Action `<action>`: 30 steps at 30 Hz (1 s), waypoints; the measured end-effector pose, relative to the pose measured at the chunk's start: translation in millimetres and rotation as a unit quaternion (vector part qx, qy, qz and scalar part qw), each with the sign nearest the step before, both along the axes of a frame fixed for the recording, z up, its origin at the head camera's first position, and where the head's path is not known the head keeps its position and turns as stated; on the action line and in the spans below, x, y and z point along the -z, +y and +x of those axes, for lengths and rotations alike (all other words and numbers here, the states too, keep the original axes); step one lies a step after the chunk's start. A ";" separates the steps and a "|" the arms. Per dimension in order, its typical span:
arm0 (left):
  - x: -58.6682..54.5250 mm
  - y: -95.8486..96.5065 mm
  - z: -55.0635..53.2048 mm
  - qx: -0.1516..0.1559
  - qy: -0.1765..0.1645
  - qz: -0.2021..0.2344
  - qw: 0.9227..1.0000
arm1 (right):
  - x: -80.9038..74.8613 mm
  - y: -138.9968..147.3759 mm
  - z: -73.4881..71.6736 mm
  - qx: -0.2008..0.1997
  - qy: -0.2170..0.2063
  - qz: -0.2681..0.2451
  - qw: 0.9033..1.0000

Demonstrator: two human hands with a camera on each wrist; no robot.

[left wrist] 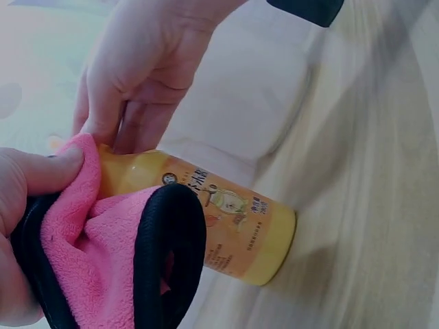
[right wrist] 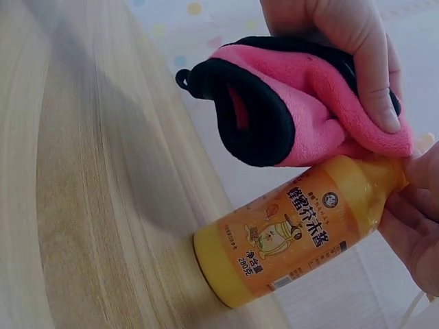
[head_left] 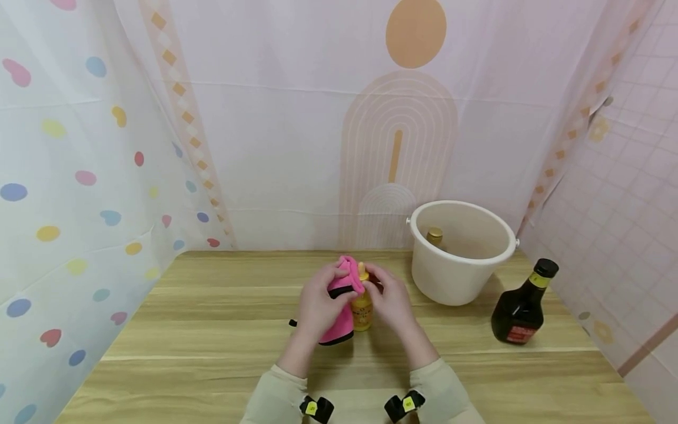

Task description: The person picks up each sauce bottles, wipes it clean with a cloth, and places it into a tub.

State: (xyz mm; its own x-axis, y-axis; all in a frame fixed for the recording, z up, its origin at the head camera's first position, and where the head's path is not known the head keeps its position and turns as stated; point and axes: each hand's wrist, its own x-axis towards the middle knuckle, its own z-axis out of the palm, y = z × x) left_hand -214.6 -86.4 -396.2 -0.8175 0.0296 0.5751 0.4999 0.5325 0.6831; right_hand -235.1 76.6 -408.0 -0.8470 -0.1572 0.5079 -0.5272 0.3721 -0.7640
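A yellow squeeze bottle (head_left: 362, 315) with an orange label and a pointed nozzle stands upright on the table between both hands. My left hand (head_left: 318, 303) grips a folded pink cloth (head_left: 344, 323) with black edging, its thumb pressing the fabric in the left wrist view. That cloth lies against the bottle's upper part, near the neck. From the other side, my right hand (head_left: 392, 299) pinches the bottle at its neck, just under the nozzle. The right wrist view shows the label (right wrist: 278, 229) with its printed fruit figure, while cloth and fingers partly hide the cap.
A white bucket (head_left: 442, 282) stands at the back right, with a gold-capped bottle (head_left: 434, 235) inside. Right of it, nearer the front, is a dark sauce bottle (head_left: 519, 312) with a black cap. Patterned curtains (head_left: 286, 147) hang behind the wooden table (head_left: 212, 330).
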 end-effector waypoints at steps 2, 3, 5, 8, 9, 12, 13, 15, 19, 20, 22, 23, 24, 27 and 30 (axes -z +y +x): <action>1.6 0.8 -0.1 -0.002 0.006 -0.005 1.000 | 0.2 0.1 -0.3 0.002 0.002 0.002 1.000; 2.4 1.2 -0.3 -0.003 0.009 -0.008 1.000 | 0.2 0.1 -0.3 0.003 0.002 0.003 1.000; 4.2 1.6 -0.5 -0.005 0.015 -0.012 1.000 | 0.3 0.1 -0.4 0.003 0.002 0.004 1.000; 6.8 2.2 -0.7 -0.007 0.013 -0.014 1.000 | 0.2 -0.1 -0.2 0.003 0.002 0.004 1.000; 7.5 2.3 -0.6 -0.009 0.009 -0.017 1.000 | 0.0 -0.1 0.0 0.003 0.001 0.003 1.000; 9.6 2.0 0.1 -0.014 -0.010 -0.018 1.000 | -0.6 -0.1 0.5 0.003 -0.002 0.001 1.000; 10.1 1.7 0.3 -0.015 -0.014 -0.020 1.000 | -0.9 -0.1 0.7 0.004 -0.004 0.001 1.000; 11.0 0.9 0.6 -0.016 -0.021 -0.025 0.999 | -1.2 -0.2 0.8 0.004 -0.005 0.002 1.000; 12.9 -1.1 0.1 -0.013 -0.023 -0.034 0.999 | -1.6 -0.3 0.9 0.004 -0.006 0.003 1.000; 13.4 -1.5 -0.1 -0.010 -0.024 -0.035 0.999 | -1.4 -0.3 1.0 0.004 -0.006 0.004 1.000; 13.8 -2.4 -0.3 -0.008 -0.027 -0.037 0.999 | -1.1 -0.3 1.0 0.005 -0.006 0.005 1.000; 14.0 -2.8 -0.4 -0.007 -0.029 -0.038 0.999 | -0.9 -0.3 0.9 0.005 -0.005 0.005 1.000; 14.1 -3.2 -0.4 -0.006 -0.032 -0.039 0.999 | -0.7 -0.3 1.0 0.005 -0.005 0.005 1.000; 13.6 -4.0 0.6 -0.007 -0.040 -0.042 0.998 | -0.3 -0.2 0.9 0.005 -0.003 0.005 1.000; 14.1 -4.8 0.7 -0.008 -0.044 -0.042 0.998 | -0.3 -0.2 0.9 0.004 0.000 0.004 1.000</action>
State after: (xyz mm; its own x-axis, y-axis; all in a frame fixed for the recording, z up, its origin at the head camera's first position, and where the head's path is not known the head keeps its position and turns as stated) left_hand -213.8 -91.2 -410.3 -0.8660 0.0612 0.4963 0.4300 0.5980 0.6764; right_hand -234.3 76.4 -407.7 -0.8483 -0.1553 0.5062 -0.5241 0.3826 -0.7609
